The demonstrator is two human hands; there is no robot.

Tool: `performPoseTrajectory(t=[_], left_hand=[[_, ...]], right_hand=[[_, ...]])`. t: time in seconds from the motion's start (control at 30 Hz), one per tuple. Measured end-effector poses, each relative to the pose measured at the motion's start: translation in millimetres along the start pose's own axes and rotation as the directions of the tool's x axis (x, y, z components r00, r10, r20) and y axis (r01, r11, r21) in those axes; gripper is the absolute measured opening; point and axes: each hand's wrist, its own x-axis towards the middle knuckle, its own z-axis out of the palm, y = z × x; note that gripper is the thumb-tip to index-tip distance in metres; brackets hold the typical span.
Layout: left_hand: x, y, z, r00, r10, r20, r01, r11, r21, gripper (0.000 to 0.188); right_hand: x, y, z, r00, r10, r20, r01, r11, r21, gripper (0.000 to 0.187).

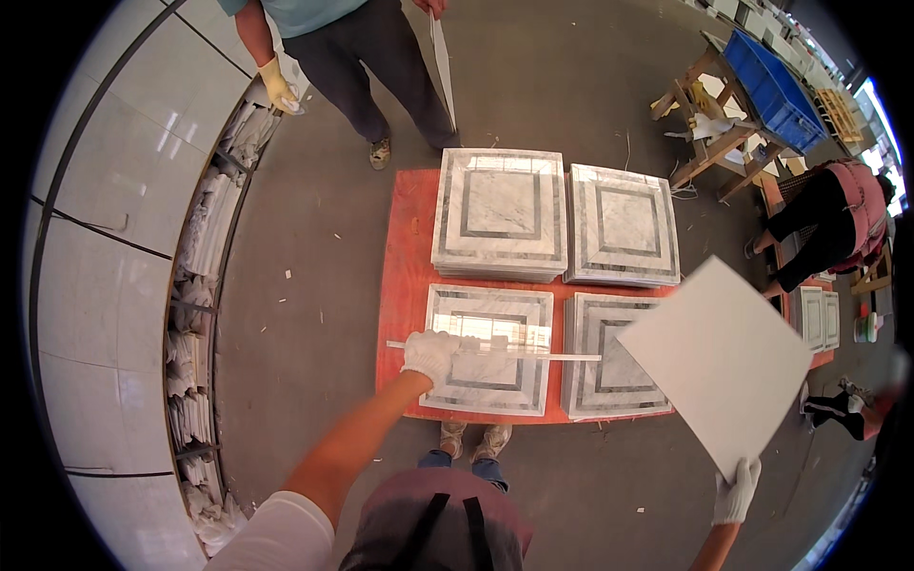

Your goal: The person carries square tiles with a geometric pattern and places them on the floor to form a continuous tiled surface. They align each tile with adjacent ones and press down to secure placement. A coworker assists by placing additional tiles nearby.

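My left hand [431, 356], in a white knit glove, is closed on a long, thin white strip [573, 358]. The strip lies crosswise over the near left stack of square marble tiles [486, 393] and reaches above the near right stack [595, 388]. At the right, my right hand [736, 492], gloved too, grips one corner of a square white sheet [719, 357]. Tilted, that sheet covers part of the near right stack. Beyond are two more tile stacks, a taller far left one [500, 205] and a far right one [624, 224]. Each top tile has dark inlaid square borders.
The stacks stand on a red board [409, 228]. Across from me stands a person [347, 48] with a yellow glove and a thin white panel [442, 71]. At right are a blue crate [773, 90] on a wooden stand and another person bending [838, 214]. Large pale panels [114, 314] line the left.
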Motion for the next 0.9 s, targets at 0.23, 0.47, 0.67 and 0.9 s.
performPoseTrajectory(t=[0.23, 0.47, 0.67, 0.9], left_hand=[[-0.1, -0.7, -5.8, 0.997, 0.02, -0.078, -0.021, 1.0, -0.01, 0.016], [4.4, 12.8, -15.0, 0.997, 0.024, -0.079, -0.028, 0.998, -0.054, 0.016], [5.5, 5.2, 2.8, 0.991, 0.001, -0.136, -0.008, 0.999, -0.051, 0.016], [5.7, 6.0, 6.6, 0.988, -0.006, -0.156, -0.002, 0.999, -0.049, 0.017]], right_hand=[[50.6, -60.2, 272.9, 0.942, -0.08, 0.327, -0.051, 0.926, 0.374, 0.019], [51.0, -71.2, 419.9, 0.865, 0.17, 0.472, -0.455, 0.662, 0.596, 0.019], [37.8, -37.9, 463.7, 0.745, 0.209, 0.633, -0.639, 0.494, 0.589, 0.02], [6.5, -7.8, 498.9, 0.662, 0.231, 0.713, -0.741, 0.344, 0.577, 0.021]])
